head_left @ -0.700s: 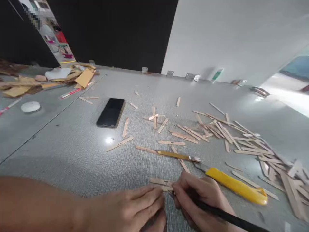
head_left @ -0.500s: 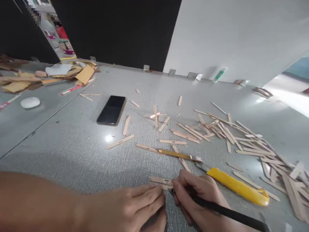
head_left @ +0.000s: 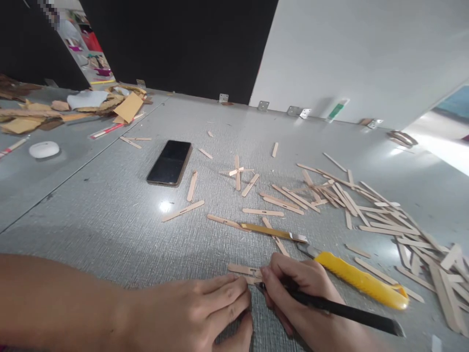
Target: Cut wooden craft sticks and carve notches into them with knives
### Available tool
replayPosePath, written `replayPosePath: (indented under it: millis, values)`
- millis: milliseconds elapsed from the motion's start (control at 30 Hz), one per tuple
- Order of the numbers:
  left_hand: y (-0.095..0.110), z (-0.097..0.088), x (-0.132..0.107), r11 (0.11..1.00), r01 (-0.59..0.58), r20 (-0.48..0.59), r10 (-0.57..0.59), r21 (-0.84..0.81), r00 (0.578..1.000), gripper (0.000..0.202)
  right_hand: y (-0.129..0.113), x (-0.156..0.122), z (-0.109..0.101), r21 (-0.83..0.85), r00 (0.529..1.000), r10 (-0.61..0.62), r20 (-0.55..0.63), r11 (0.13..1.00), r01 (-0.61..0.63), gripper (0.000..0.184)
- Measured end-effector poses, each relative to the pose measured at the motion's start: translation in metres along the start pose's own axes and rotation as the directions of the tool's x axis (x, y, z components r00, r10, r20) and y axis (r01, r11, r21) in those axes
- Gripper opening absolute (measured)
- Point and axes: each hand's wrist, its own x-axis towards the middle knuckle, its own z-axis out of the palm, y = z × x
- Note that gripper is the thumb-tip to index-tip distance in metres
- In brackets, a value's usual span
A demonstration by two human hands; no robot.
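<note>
My left hand (head_left: 205,310) lies low in the middle, its fingers pressed together on a flat wooden craft stick (head_left: 252,279) and holding it down. Beside that stick, just beyond it, lies another wooden stick (head_left: 240,269) with a small cut-out slot. My right hand (head_left: 300,288) grips a slim black craft knife (head_left: 344,309) like a pen. The knife's tip touches the pressed stick near its middle, by my left fingertips. A yellow utility knife (head_left: 361,279) rests just right of my right hand. Gold tweezers (head_left: 269,231) lie beyond my hands, across some sticks.
A heap of loose sticks (head_left: 388,227) spreads over the right side. Two crossed sticks (head_left: 237,172) stand near the middle. A phone (head_left: 169,163) lies left of them, with a white mouse-shaped case (head_left: 44,149) farther left. Torn cardboard (head_left: 129,107) sits at the back left, below a black panel (head_left: 176,44).
The view has shifted slightly. Both hands keep nearly the same place, and the black knife's rear end has swung a little upward while its tip stays at the stick.
</note>
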Motion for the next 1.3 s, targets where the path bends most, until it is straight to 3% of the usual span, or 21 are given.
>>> replayPosePath:
  millis: [900,1000,1167,1300]
  values:
    - [0.0,0.0015,-0.0031,0.999,-0.038,0.028,0.039,-0.026,0.999,0.028,0.0047,-0.0006,0.0025,0.008,1.0,0.006,-0.02,1.0,-0.006,0.048]
    - [-0.0007,0.0027,-0.0025,0.999,-0.024,0.012,0.025,-0.034,1.0,0.027,0.0023,-0.0003,0.002,-0.043,0.998,-0.032,-0.047,0.999,0.03,0.047]
    - [-0.0027,0.0008,0.0001,0.999,-0.036,0.003,0.036,-0.02,0.999,0.031,0.0029,0.0025,0.0028,-0.211,0.973,-0.195,-0.124,0.963,0.166,0.046]
    - [-0.0009,0.0004,-0.0001,1.0,-0.024,-0.009,0.024,-0.011,1.0,0.028,0.0051,0.0039,0.0029,-0.2,0.975,-0.194,-0.105,0.965,0.171,0.046]
